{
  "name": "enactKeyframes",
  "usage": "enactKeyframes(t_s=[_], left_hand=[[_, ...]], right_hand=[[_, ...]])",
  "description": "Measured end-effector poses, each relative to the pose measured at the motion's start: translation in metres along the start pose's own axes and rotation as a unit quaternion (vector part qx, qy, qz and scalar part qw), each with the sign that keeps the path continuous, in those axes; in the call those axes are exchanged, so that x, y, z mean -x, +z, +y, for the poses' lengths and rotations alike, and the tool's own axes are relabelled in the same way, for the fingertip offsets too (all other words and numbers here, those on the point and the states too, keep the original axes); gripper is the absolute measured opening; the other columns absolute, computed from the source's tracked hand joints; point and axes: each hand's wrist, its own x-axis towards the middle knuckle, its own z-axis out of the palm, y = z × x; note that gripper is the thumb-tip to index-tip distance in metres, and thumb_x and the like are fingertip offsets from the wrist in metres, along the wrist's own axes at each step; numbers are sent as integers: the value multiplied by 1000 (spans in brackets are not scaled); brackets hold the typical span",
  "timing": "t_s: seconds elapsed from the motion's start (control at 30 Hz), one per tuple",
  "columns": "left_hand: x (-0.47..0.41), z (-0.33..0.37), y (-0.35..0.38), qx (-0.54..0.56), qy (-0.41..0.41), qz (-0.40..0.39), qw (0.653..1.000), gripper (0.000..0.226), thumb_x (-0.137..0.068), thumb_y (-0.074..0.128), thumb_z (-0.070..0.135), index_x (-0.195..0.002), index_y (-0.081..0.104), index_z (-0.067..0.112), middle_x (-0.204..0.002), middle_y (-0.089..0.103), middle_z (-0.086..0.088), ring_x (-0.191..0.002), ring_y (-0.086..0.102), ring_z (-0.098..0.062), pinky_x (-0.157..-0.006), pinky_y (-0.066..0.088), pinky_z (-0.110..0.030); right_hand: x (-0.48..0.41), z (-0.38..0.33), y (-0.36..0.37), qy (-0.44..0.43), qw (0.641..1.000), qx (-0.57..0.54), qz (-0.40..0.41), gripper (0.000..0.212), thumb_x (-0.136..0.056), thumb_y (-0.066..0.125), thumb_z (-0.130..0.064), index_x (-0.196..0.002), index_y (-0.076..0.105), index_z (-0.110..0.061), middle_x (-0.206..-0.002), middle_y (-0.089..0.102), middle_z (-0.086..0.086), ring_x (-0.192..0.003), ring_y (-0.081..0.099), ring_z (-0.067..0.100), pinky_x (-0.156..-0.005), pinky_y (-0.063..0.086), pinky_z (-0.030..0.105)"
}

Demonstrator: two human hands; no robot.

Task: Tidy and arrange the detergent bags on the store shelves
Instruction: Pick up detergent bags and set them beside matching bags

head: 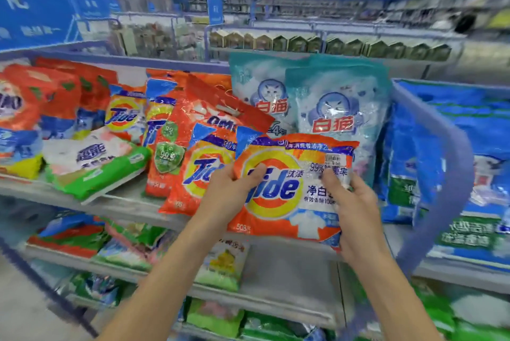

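Orange Tide bag (287,189) with a yellow ring, held up in front of the shelf, second Tide bag (202,172) leaning just behind it, red OMO bag (212,111) slumped above that, pale blue cat bag (336,109) upright at the back, green and white bag (93,167) lying flat.

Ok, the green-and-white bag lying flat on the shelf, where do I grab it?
Pinch the near green edge of the green-and-white bag, coming from the front. It lies flat and skewed, that edge seemingly jutting past the shelf lip, leaving room to get underneath.
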Motion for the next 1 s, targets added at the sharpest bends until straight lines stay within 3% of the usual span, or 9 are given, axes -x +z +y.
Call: enactKeyframes(t_s=[0.1,0.2,0.33,0.4,0.5,0.6,0.73,0.87,1.0], left_hand=[[-36,-5,21,-13,23,2,1000,5,-95,71,23,-90,70,21,-63,69,22,-65,65,9,-59,48,-7],[-60,-18,31,-12,36,31,999,17,-90,77,22,-104,69,16,-92,76,9,-90,71,-9,-87,57,-25],[-73,-35,34,-25,32,56,998,9,-91,74,18,-96,66,20,-89,75,6,-87,71,-13,-85,57,-29],[-72,-35,33,-17,19,37,999,20,-91,74,20,-108,65,19,-102,77,1,-95,74,-15,-93,58,-42],[-67,-31,21,20,-7,4,1000,36,-93,73,14,-126,59,13,-109,74,2,-95,74,-8,-85,61,-30],[-59,-29,7,22,-19,-29,999,40,-94,71,9,-131,57,18,-112,74,3,-94,75,-9,-78,62,-26],[-48,-31,-8,-43,7,-49,998,44,-91,73,9,-130,60,24,-116,73,0,-101,73,-10,-91,61,-35],[-34,-27,-26,-102,66,-23,992,47,-88,75,10,-131,64,24,-110,73,8,-97,70,0,-94,57,-27],[-13,-22,-50,-177,129,8,976,40,-88,76,21,-127,67,26,-113,72,15,-97,68,1,-84,58,-19]], right_hand=[[-31,-2,-7,-21,999,33,21,17,-99,66,-22,-115,69,-16,-101,80,8,-89,78,29,-79,62,45],[-54,14,-15,-12,993,110,38,9,-99,66,-24,-105,72,-22,-98,80,0,-91,77,21,-83,61,42],[-64,37,-23,18,987,153,50,11,-97,68,-15,-104,75,-18,-92,80,-4,-89,77,16,-73,61,29],[-65,38,-24,31,988,138,64,13,-96,68,-13,-107,75,-17,-95,80,2,-88,77,21,-76,62,36],[-64,38,-19,28,980,178,90,8,-97,67,-17,-102,73,-17,-94,80,6,-87,77,27,-80,60,43],[-55,37,-6,-18,919,371,132,15,-97,64,-29,-105,65,-16,-101,73,4,-93,69,28,-72,52,38],[-34,35,20,-106,849,480,197,56,-91,72,-31,-138,48,-11,-137,43,15,-120,49,34,-93,42,40],[-21,48,57,-210,826,509,121,43,-89,71,-20,-129,59,-8,-131,52,13,-124,45,29,-96,33,31],[-16,70,81,-240,828,506,43,33,-90,71,-19,-121,65,-12,-123,62,8,-118,53,30,-99,37,33]])
